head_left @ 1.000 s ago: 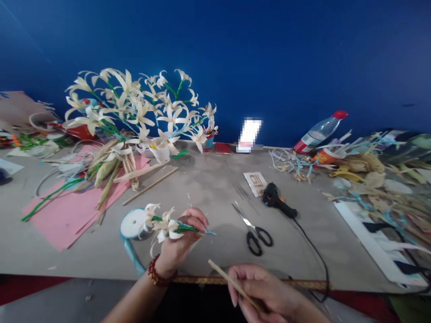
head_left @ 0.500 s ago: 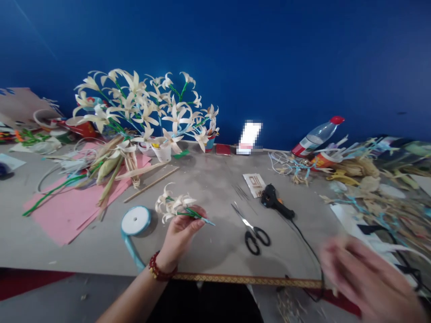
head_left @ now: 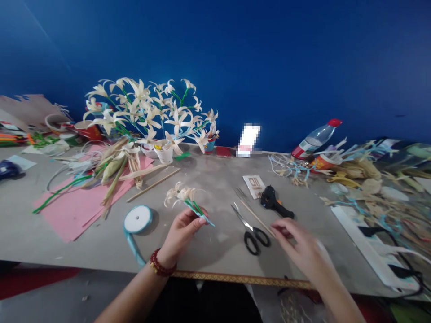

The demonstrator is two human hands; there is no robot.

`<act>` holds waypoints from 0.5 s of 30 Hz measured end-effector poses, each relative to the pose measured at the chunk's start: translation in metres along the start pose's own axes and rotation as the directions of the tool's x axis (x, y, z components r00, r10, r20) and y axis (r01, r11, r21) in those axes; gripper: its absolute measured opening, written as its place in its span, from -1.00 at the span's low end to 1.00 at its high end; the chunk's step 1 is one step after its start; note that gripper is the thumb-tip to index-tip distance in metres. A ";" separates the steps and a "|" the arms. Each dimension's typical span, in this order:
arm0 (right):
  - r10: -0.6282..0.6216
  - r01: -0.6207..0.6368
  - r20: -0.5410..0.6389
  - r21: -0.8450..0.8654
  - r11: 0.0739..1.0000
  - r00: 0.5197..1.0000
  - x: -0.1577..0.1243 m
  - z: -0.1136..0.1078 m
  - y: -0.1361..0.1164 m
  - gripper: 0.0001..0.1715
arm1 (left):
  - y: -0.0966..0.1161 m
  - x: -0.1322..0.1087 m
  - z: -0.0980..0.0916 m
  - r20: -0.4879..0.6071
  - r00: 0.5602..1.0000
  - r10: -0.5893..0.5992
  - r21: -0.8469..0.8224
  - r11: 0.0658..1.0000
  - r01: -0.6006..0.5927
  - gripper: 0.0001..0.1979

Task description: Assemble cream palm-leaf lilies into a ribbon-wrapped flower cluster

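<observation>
My left hand, with a red bead bracelet at the wrist, pinches the green and light-blue stems of a small bunch of cream flowers. The blossoms point up and to the left, above the table. My right hand holds the lower end of a thin tan stick between thumb and fingers. The stick slants up to the left, over or beside black-handled scissors. A black glue gun lies just beyond my right hand.
A ribbon roll lies left of my left hand. Potted cream flowers stand at the back left, near pink paper. A tilted bottle, a power strip and dried husks occupy the right.
My right hand has moved left from the right edge of the table to beside the scissors, and the thin stick now shows in it. The flower bunch has shifted slightly right with my left hand.
</observation>
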State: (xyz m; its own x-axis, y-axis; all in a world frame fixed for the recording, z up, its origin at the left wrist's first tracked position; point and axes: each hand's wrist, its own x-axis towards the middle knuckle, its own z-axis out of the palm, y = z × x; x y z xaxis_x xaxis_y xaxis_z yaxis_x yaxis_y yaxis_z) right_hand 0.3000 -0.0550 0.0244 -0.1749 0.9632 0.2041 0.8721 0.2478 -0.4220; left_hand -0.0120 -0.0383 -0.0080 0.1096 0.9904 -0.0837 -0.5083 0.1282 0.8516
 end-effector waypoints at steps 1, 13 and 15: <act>0.026 -0.025 -0.015 0.048 0.999 1.000 -0.003 -0.002 -0.001 -0.76 | 0.000 0.000 0.000 0.011 1.000 0.008 0.006 1.000 -0.008 -0.78; 0.331 -0.197 -0.131 0.585 0.787 0.934 -0.058 0.004 -0.020 -0.76 | 0.000 -0.003 0.002 0.154 0.987 0.046 0.119 0.991 -0.064 -0.79; 0.313 -0.170 -0.115 0.643 0.747 0.943 -0.057 0.013 -0.038 -0.76 | 0.001 -0.006 0.003 0.195 0.980 0.027 0.141 0.988 -0.055 -0.80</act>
State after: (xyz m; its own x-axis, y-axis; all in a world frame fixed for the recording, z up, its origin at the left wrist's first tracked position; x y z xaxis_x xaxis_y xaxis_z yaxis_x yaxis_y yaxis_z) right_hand 0.2708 -0.1177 0.0173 0.1612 0.9736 0.1618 0.3874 0.0884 -0.9177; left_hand -0.0104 -0.0442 -0.0048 0.2601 0.9647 0.0417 -0.3881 0.0649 0.9193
